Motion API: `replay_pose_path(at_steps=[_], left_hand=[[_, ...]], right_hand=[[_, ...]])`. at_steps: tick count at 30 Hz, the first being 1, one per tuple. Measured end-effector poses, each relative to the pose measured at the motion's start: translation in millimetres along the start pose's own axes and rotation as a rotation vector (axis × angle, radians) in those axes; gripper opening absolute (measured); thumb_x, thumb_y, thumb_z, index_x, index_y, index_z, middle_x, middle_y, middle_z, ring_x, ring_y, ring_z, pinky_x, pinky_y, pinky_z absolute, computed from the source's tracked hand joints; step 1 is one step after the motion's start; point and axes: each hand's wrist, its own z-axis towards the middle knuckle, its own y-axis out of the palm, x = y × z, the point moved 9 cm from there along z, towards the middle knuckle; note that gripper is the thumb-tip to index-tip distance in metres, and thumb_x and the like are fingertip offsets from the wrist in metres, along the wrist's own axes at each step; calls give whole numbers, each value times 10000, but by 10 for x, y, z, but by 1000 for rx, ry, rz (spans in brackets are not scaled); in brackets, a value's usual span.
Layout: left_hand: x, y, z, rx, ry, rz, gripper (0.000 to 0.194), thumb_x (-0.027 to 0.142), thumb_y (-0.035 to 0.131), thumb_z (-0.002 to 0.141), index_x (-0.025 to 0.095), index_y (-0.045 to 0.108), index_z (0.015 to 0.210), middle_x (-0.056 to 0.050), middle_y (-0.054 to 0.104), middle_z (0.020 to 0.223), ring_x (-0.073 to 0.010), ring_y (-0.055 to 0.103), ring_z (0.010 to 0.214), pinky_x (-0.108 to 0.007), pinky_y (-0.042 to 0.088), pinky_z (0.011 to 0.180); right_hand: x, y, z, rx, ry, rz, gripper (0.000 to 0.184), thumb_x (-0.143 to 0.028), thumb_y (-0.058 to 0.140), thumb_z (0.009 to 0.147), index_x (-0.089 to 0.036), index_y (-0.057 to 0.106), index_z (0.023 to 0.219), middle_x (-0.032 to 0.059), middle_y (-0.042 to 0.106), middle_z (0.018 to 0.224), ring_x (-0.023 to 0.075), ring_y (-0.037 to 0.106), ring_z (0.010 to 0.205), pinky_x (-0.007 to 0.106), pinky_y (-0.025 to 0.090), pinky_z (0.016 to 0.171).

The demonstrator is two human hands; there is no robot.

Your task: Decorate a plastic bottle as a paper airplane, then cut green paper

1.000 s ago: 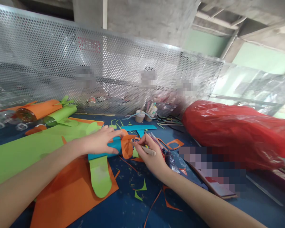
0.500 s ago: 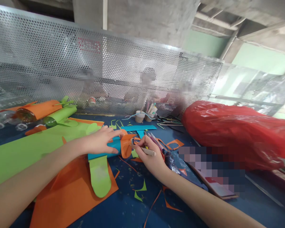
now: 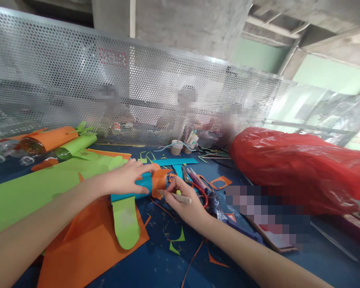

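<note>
My left hand (image 3: 126, 178) is wrapped over a blue paper roll (image 3: 145, 185) lying on its side, thumb along its near side and fingers over its top. An orange paper piece (image 3: 159, 178) goes round the roll's right end. A green paper flap with a rounded end (image 3: 126, 226) hangs off the near side. My right hand (image 3: 188, 202) pinches a pale pen-like marker (image 3: 182, 198), whose tip is at the lower edge of the orange piece. Whether the tip touches the paper I cannot tell.
Red-handled scissors (image 3: 204, 197) and pens (image 3: 197, 178) lie beyond my right hand. Orange (image 3: 87, 248) and green sheets (image 3: 27, 196) spread at left, near paper-wrapped bottles (image 3: 52, 139). Cups (image 3: 177, 149) stand before a perforated metal screen (image 3: 156, 88); a red bag (image 3: 297, 168) is at right.
My right hand has shifted slightly left and down, bringing the marker tip to the orange piece's lower edge. That piece now lies closer round the roll. More of the scissors shows. My left hand stays put.
</note>
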Motion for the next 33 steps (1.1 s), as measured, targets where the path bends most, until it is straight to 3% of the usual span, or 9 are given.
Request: replay_pose_path(at_steps=[8, 15, 21, 33], left_hand=[[-3, 8, 15, 20, 30, 28, 629, 481, 654, 818, 362, 455, 1403, -64, 620, 1272, -323, 528, 1143, -469, 367, 1036], [12, -1, 9, 15, 26, 10, 615, 475, 661, 815, 346, 478, 1388, -58, 646, 1122, -305, 553, 1068, -437, 407, 974], [6, 6, 14, 20, 43, 14, 598, 474, 665, 814, 368, 481, 1373, -45, 633, 1218, -297, 530, 1102, -465, 337, 1055], [30, -8, 14, 27, 26, 27, 508, 464, 685, 796, 318, 556, 1265, -55, 610, 1114, -303, 516, 1080, -471, 373, 1019]], right_hand=[[2, -18, 8, 12, 6, 28, 182, -304, 588, 854, -238, 459, 743, -33, 480, 701, 141, 457, 628, 258, 384, 568], [-41, -41, 16, 32, -4, 63, 197, -304, 581, 856, -240, 434, 741, -33, 506, 722, 134, 471, 624, 267, 426, 612], [-52, -53, 23, 39, -12, 30, 211, -315, 586, 872, -241, 432, 748, -27, 519, 723, 137, 488, 635, 260, 432, 609], [-34, -72, 50, 34, -39, 55, 138, -268, 572, 881, -233, 460, 806, -9, 535, 823, 143, 515, 715, 272, 446, 666]])
